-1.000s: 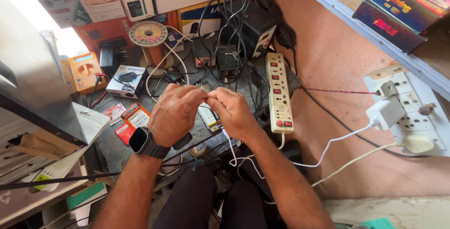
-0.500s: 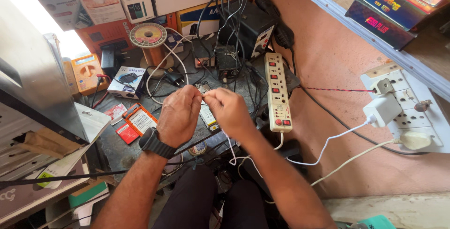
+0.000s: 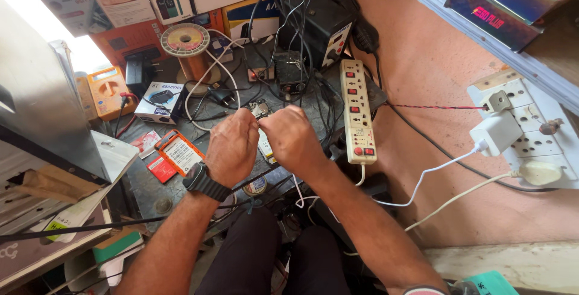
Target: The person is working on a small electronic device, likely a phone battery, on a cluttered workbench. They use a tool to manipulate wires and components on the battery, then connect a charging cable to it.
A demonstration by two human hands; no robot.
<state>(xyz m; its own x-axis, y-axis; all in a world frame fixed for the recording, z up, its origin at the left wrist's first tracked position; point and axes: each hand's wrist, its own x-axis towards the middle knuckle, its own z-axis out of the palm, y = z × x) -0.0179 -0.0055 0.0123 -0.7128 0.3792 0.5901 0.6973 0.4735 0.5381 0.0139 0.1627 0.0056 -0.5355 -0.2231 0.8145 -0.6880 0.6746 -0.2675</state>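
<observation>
Both hands meet over a cluttered repair bench (image 3: 145,186)

The left hand (image 3: 232,147) and right hand (image 3: 289,138) pinch together on a thin white wire (image 3: 298,189) at centre; the joining looks unfinished. One copper wire spool (image 3: 186,44) at 11 o'clock, one power strip (image 3: 357,111) at 2, one orange multimeter (image 3: 108,90) at 10.

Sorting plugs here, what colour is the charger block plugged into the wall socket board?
White, clearest in the head view: the charger block.

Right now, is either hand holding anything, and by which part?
Both hands, left hand and right hand, meet fingertip to fingertip above the cluttered dark workbench, apparently pinching something small between them. What it is, and where it is gripped, cannot be told.
</observation>
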